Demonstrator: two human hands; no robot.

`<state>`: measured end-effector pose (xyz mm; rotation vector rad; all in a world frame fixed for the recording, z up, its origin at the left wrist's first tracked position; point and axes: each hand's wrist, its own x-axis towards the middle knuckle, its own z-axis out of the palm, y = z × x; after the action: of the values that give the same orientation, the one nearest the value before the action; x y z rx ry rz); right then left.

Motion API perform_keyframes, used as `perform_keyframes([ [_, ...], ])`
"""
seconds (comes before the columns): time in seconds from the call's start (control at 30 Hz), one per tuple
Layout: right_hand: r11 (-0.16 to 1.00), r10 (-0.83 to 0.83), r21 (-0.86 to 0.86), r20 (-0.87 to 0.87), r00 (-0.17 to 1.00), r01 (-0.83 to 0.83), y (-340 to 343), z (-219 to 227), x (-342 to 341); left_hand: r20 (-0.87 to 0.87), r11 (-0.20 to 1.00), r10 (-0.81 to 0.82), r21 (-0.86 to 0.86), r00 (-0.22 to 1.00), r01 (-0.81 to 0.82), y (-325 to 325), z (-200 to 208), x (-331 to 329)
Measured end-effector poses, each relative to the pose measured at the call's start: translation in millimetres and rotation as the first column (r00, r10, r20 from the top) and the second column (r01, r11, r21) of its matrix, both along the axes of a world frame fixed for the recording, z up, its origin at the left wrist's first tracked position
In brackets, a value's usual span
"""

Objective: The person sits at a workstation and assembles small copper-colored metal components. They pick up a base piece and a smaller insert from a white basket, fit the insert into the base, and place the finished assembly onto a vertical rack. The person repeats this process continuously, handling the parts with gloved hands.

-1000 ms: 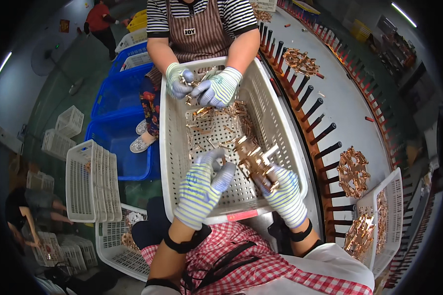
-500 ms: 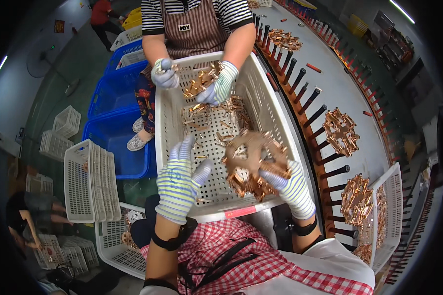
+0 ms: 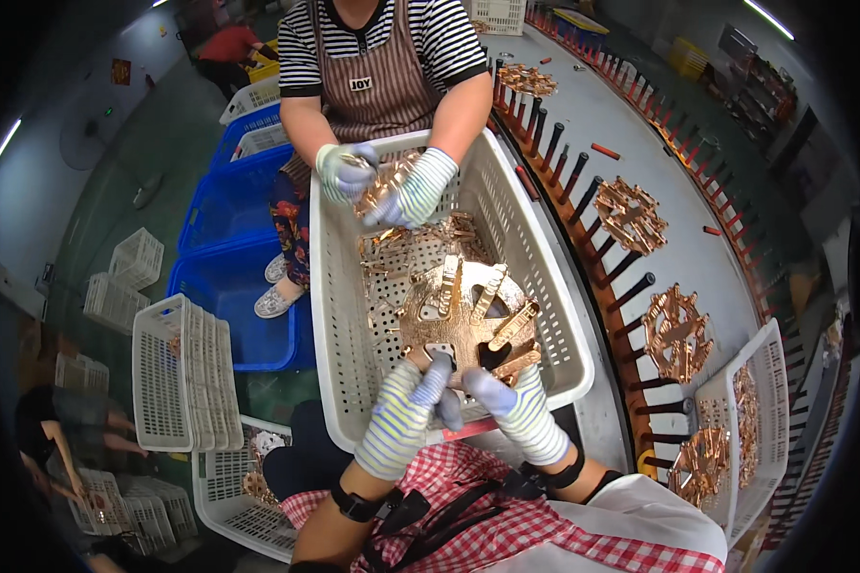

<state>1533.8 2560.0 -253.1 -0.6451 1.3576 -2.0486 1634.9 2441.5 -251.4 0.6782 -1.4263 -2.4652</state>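
On the left of my feed I see open rectangular blue plastic crates [image 3: 248,349] in a row, nested perforated white plastic baskets [image 3: 164,392] near them, dull green floor [image 3: 96,210], and, upper right, a slim glowing white light tube [image 3: 769,19]

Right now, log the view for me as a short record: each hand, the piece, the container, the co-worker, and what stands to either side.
left hand: the striped-gloved left hand grips the piece's near edge
right hand: the striped-gloved right hand grips the same edge, further right
piece: round, openwork, copper-coloured metal piece, over the basket's near half
container: white perforated plastic basket, small coppery parts inside
co-worker: person in brown striped apron, gloved hands full of coppery parts
left side: blue plastic bins
right side: black-ended rods
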Motion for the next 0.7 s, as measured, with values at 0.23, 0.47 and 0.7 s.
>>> perform_keyframes([
  [0.23, 0.965, -0.074, 0.217, -0.321, 0.944, 0.15, 42, -31, 17, -0.066, 0.535, 0.335, -0.808, 0.94, -0.247, -6, 16, 37],
  [0.47, 0.991, 0.013, 0.124, -0.407, 0.914, 0.041, 81, -23, 65, -0.038, 0.683, 0.31, -0.686, 0.95, -0.25, 39, 13, 63],
  [0.7, 0.966, 0.091, 0.233, -0.713, 0.695, 0.112, 118, -27, 100, 0.0, 0.842, 0.243, -0.497, 0.97, -0.21, 76, 22, 94],
])
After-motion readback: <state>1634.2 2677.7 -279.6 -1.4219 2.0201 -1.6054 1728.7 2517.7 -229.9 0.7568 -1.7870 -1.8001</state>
